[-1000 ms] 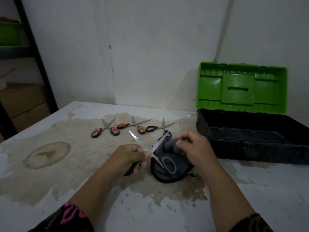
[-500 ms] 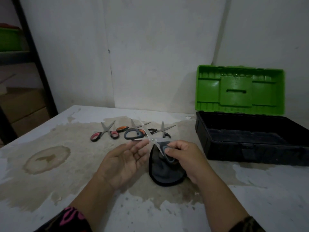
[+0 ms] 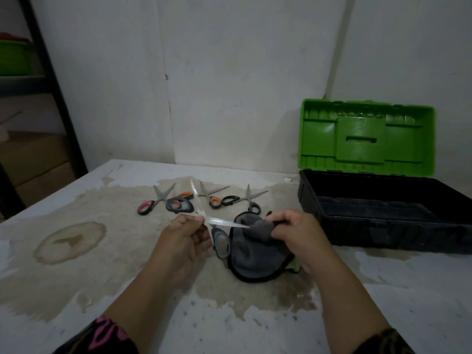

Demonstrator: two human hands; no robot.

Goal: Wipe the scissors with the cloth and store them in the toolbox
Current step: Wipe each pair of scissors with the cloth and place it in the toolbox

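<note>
The scissors (image 3: 219, 222) are held above the table (image 3: 255, 328), spread wide open, with one blade pointing up and away and the other pointing right. The left hand (image 3: 182, 238) pinches them at the pivot, its fingers (image 3: 190, 221) closed on the metal; the grey handles stick out above and below that grip. The tip of the right-pointing blade touches a bunched fold of the grey cloth (image 3: 255, 256). The right hand (image 3: 297, 229) grips that fold with curled fingers, and the rest of the cloth lies on the table below. Beyond the hands, a red-handled pair (image 3: 155, 200), an orange-handled pair (image 3: 210, 196) and a black-handled pair (image 3: 245, 200) lie open in a row on the stained surface. The toolbox (image 3: 357, 233) stands to the right, its green lid (image 3: 365, 139) raised upright.
</note>
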